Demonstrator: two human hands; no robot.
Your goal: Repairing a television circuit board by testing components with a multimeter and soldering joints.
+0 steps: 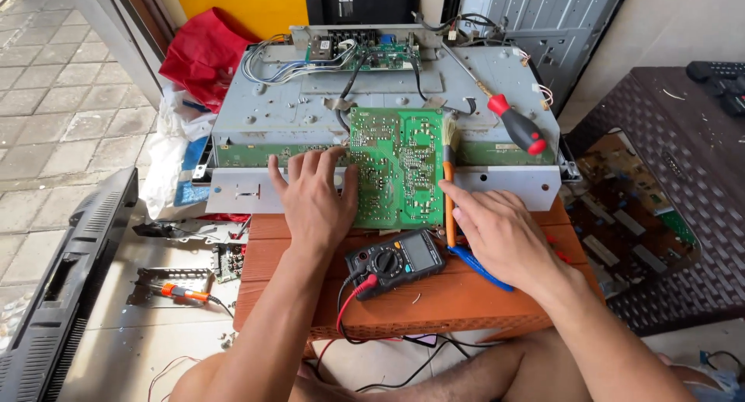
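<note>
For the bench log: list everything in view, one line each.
circuit board: 1, green, on the chassis, centre
metal chassis: 1, grey, on the stool
multimeter: 1, black, stool front
brush: 1, orange handle, right of the board
screwdriver: 1, red and black, on the chassis right
stool: 1, orange, under everything
red cloth: 1, top left
soldering iron: 1, orange grip, on the floor left
left hand: 1, flat on the board's left edge
right hand: 1, fingers at the brush handle
</note>
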